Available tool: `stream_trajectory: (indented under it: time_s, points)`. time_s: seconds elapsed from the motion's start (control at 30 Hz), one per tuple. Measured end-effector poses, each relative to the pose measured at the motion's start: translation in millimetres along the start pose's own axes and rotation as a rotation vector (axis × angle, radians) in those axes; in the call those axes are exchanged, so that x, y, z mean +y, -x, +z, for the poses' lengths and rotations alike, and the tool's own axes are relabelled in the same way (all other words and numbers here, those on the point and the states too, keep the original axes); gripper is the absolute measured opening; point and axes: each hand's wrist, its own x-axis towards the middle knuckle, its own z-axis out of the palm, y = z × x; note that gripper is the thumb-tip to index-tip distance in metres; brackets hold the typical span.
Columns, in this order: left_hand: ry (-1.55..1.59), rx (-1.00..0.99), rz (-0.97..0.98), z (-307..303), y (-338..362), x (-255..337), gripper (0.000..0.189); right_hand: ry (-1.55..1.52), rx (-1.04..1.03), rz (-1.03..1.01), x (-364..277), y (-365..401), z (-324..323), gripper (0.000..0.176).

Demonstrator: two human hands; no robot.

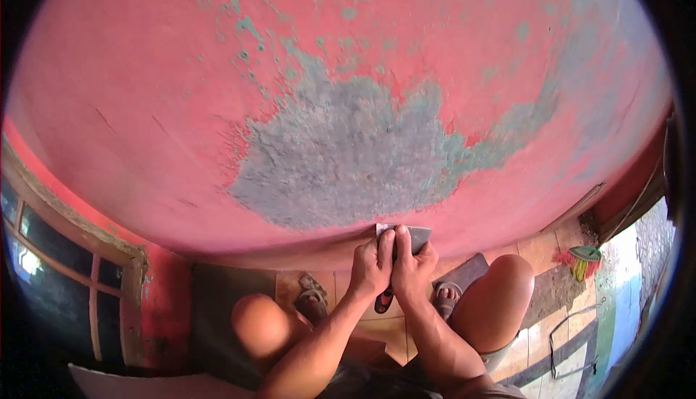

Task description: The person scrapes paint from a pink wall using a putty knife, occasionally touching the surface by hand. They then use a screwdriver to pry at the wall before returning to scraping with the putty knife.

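Note:
A wide-bladed paint scraper (420, 236) has its metal edge against the wall just below a bare grey patch (348, 152). My left hand (371, 267) is closed around it from the left, thumb pressed up along the blade. From the other side my right hand (414, 268) grips it too, its thumb beside the left one. The scraper's black and red handle (384, 300) points down below my hands; its upper part is hidden by them. Around the patch, the pink wall (145, 109) shows flaking paint with green showing through in spots.
My knees are bent on either side of my arms, and my sandalled feet stand on the tiled floor (366, 332). A window frame (93, 283) is at left. To the right lie a broom head (584, 260) with coloured bristles and a thin dark cord (553, 348).

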Motion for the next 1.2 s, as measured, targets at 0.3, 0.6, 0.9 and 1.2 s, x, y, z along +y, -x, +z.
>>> stream_trajectory:
  time_s: [0.3,0.6,0.9,1.2]
  points:
    - [-0.080,-0.015,0.029,-1,-3,0,0.040,0.007,-0.004,-0.009,-1,-2,1,0.026]
    - [-0.046,-0.015,0.031,0,-4,5,0.044,0.010,0.010,0.003,-7,-1,0,0.023]
    - [-0.088,-0.068,-0.050,-3,-3,4,0.044,0.025,0.004,-0.006,-5,2,-3,0.026]
    - [-0.039,-0.016,0.030,0,-3,2,0.041,-0.019,0.044,-0.003,-3,-1,1,0.026]
